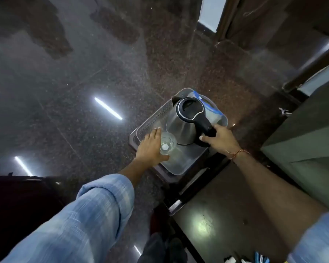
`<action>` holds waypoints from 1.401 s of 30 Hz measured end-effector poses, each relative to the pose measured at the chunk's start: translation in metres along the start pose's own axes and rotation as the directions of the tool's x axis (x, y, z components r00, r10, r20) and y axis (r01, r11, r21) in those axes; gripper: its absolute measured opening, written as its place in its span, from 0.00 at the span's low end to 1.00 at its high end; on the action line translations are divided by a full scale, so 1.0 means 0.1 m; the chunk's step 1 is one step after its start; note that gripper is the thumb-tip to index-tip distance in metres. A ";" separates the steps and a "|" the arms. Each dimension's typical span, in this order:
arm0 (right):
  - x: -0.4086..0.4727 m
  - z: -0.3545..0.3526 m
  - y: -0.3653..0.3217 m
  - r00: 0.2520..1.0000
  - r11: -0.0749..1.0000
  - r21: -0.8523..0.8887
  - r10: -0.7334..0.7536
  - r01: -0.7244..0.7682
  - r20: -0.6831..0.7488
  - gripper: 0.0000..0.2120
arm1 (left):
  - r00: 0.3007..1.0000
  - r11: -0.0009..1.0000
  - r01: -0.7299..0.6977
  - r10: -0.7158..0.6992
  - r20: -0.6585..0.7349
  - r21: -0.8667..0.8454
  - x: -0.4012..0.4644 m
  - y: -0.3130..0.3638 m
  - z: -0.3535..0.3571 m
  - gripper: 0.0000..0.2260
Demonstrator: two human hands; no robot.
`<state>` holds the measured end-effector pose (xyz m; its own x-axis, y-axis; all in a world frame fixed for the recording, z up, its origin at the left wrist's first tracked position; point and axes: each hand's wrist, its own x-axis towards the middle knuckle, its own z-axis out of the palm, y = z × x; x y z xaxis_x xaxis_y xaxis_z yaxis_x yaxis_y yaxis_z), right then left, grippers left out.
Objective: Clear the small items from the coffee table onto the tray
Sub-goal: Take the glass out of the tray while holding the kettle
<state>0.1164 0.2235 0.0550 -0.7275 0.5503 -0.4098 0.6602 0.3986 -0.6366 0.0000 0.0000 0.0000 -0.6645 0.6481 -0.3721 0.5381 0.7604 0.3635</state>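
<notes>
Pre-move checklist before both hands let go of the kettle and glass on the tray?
1. Right hand closed on the kettle handle: ok.
2. Left hand wrapped around the glass: ok.
3. Kettle upright, over the tray: ok.
4. Kettle base fully seated on the tray floor: cannot tell, the view is from above.
5. Glass upright inside the tray, near its front left corner: ok.
6. Glass and kettle apart: cannot tell, their outlines meet in this view.
</notes>
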 end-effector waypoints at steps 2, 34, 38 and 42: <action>0.10 0.04 0.03 0.999 0.997 0.069 0.043 -0.043 -0.003 0.15 | 1.000 0.999 0.013 -0.013 0.010 -0.036 0.07 0.00 0.09 0.54; -1.36 -0.90 -0.15 0.972 0.753 0.622 -0.109 0.216 -0.206 0.24 | 0.970 0.905 -0.142 0.047 -0.237 -0.401 -0.74 0.16 -0.64 0.39; -1.74 -1.22 -0.23 0.979 0.781 0.593 -0.135 0.199 -0.151 0.26 | 0.963 0.903 -0.196 0.103 -0.251 -0.382 -0.87 0.23 -0.67 0.41; -2.01 -1.46 -0.40 0.982 0.879 0.439 -0.157 0.188 -0.105 0.27 | 0.967 0.906 -0.218 0.150 -0.208 -0.363 -0.96 0.34 -0.68 0.43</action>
<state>0.2632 0.2044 0.2584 -0.7983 0.5551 -0.2336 0.3613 0.1311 -0.9232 0.0473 -0.0393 0.1059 -0.6696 0.7317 -0.1275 0.4443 0.5322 0.7206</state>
